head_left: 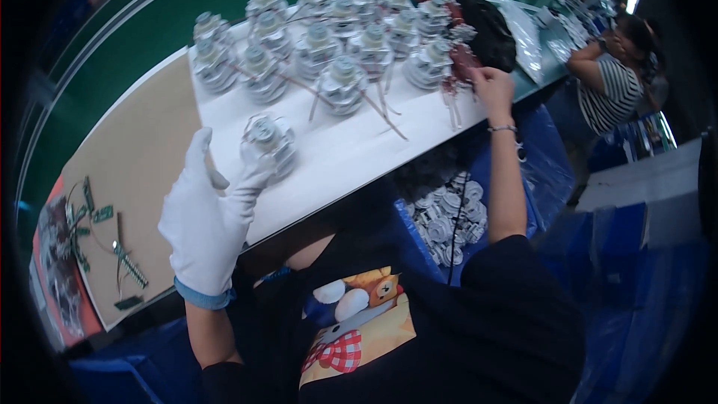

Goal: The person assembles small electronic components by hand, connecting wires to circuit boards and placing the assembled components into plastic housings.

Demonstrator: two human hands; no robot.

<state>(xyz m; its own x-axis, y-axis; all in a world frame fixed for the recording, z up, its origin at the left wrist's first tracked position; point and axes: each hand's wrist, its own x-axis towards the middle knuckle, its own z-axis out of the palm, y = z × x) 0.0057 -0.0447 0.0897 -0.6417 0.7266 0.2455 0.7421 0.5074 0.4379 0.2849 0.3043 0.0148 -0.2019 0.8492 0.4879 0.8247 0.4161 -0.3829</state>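
Note:
A white glove covers my left hand (202, 217). Its thumb and fingers are spread apart, and the thumb touches the lower side of a round white unit with a grey top (271, 142). That unit stands near the table's front edge, apart from the group behind it. My bare right hand (495, 93), with a bracelet at the wrist, is closed in a pinch at the right end of the table. Its fingertips are on a bundle of reddish-brown wires (464, 62). How many wires they grip is too small to tell.
Several similar white units (344, 86) with trailing wires crowd the white table (336, 153). A black bag (490, 30) lies at the far right. Green circuit boards (127, 262) rest on the brown board at left. Below, a blue bin (422, 243) holds white parts. A person (613, 78) sits beyond.

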